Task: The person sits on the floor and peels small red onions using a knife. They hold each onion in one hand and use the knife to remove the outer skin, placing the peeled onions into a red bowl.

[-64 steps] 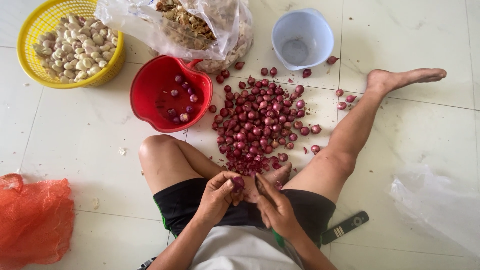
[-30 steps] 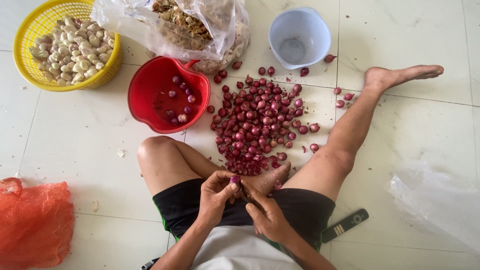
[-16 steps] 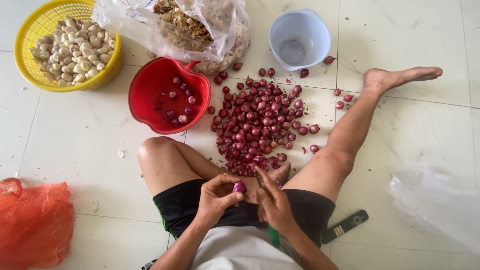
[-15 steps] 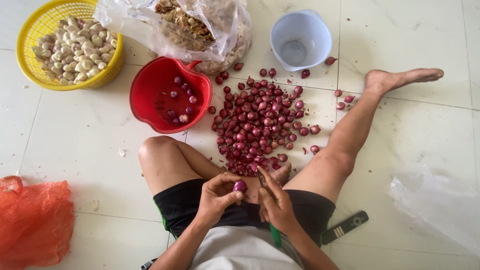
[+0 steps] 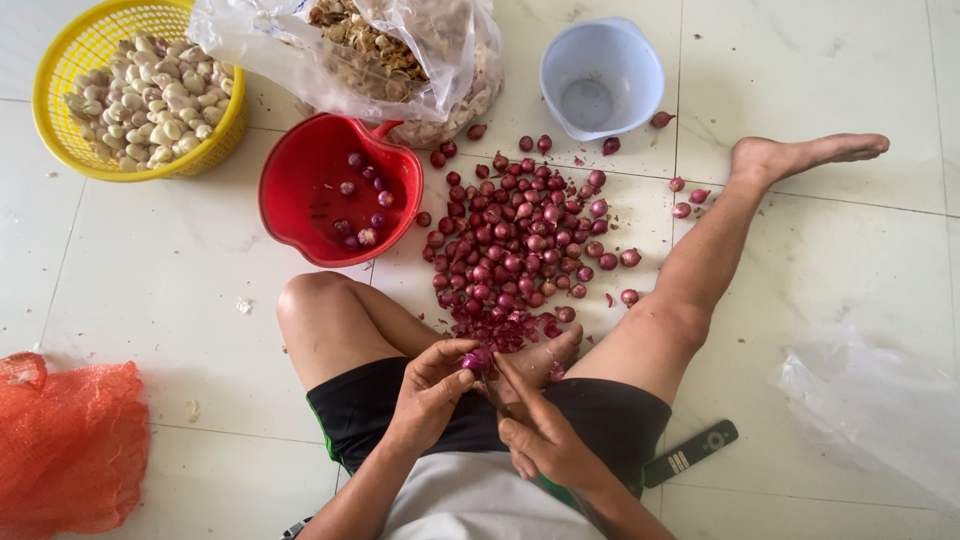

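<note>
At the far left we record an orange mesh sack (image 5: 65, 440) lying crumpled on the white tiled floor (image 5: 150, 280), and above it a yellow basket (image 5: 222, 130) filled with pale peeled cloves. Next we list a clear plastic bag (image 5: 300, 50) of dry papery skins, and just below it a red bowl (image 5: 300, 190) holding a few peeled purple shallots. Low in the middle we note the left hand (image 5: 430, 395), fingers curled around a single shallot (image 5: 477, 359), gripping it above the lap and just in front of the tucked-in foot. Just beside it is the right hand (image 5: 545, 440), closed on a knife (image 5: 497, 393) whose blade we can only partly make out, its forefinger stretched up to touch the shallot. Beyond both hands we enter a heap of red shallots (image 5: 520, 245) spread on the floor between the bent left leg and the outstretched right leg, with loose skins at its near edge. Above the heap stands a pale blue bowl (image 5: 640, 60), a little water in its bottom. Further right, a few stray shallots lie near the extended foot; a black remote control (image 5: 690, 453) lies beside the right thigh; and at the far right we close with a sheet of clear plastic (image 5: 880, 410).
</note>
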